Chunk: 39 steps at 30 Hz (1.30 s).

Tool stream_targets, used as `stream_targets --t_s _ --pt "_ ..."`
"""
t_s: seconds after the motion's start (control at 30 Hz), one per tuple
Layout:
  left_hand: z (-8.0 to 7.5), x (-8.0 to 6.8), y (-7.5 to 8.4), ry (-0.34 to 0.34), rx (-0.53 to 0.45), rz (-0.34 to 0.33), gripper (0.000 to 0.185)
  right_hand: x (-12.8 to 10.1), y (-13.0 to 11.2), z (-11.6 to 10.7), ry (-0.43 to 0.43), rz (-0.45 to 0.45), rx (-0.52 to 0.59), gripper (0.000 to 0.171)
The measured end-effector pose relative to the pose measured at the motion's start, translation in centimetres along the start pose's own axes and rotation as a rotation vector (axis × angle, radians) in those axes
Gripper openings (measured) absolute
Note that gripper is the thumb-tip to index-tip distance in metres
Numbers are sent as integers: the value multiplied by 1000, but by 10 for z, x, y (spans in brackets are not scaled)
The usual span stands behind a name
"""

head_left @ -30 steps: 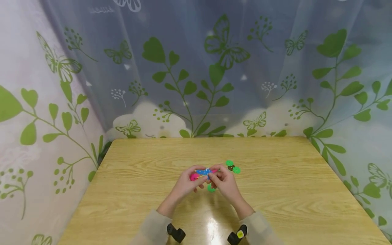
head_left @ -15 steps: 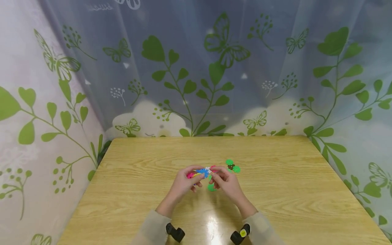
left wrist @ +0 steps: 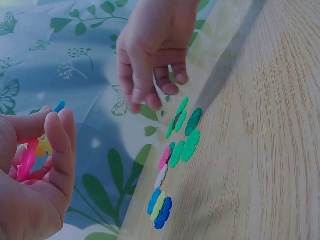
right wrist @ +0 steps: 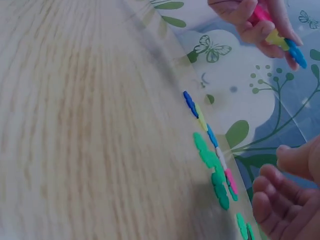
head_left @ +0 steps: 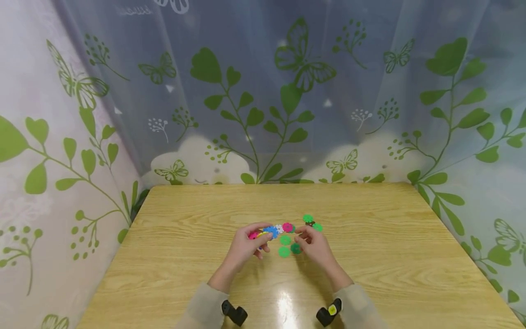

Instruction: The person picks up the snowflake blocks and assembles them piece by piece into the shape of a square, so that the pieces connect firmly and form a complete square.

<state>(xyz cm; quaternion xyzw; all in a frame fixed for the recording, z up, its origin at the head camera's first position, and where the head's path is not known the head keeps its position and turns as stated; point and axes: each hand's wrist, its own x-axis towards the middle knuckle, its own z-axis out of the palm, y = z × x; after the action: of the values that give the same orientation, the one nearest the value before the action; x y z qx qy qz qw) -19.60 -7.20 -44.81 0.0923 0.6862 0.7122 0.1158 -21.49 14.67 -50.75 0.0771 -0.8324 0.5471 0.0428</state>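
Left hand (head_left: 246, 242) is up off the counter (head_left: 386, 256), fingers (left wrist: 60, 145) curled round a small cluster of plastic flower discs (left wrist: 31, 155), pink and yellow with a blue one poking out at the tip. That cluster is held in the air just left of the loose pieces.

Right hand (head_left: 314, 242) hovers just above the counter, fingers (left wrist: 150, 95) loosely bent and pointing down, grasping nothing as far as the wrist view shows, though the fingertips are a little blurred.

Between the two hands a short chain of discs (head_left: 279, 228) lies flat on the wood: blue, white, pink in a row. Just below it sit two light green discs (head_left: 284, 246) and a darker green disc (head_left: 295, 248), close together, right beside the right hand's fingertips. Beyond that hand, another small green group with a brown centre (head_left: 312, 224) rests on the counter.

Leaf-print curtains (head_left: 263, 91) hang behind the counter.
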Motion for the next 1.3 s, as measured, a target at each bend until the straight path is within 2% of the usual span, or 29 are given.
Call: stream_targets --t_s 0.2,0.33,0.5,0.7,0.9,1.13,1.3 --pt "0 0 0 12 -29 -2 34 2 10 3 -34 35 -265 14" --pt "1 0 -1 23 -50 -5 35 2 12 6 -64 47 -391 20" --pt "-1 0 -1 30 -61 -11 35 0 11 9 -66 34 -483 27" --pt "-2 -1 0 32 -60 -13 35 0 11 10 -67 25 -563 22" --pt "-2 1 -2 33 -59 -9 35 -1 10 10 -86 74 -514 25" --pt "-5 11 -22 35 -67 -11 37 -2 12 10 -79 134 -339 23" --pt "-5 11 -24 51 -49 9 38 0 10 11 -28 107 -189 15"
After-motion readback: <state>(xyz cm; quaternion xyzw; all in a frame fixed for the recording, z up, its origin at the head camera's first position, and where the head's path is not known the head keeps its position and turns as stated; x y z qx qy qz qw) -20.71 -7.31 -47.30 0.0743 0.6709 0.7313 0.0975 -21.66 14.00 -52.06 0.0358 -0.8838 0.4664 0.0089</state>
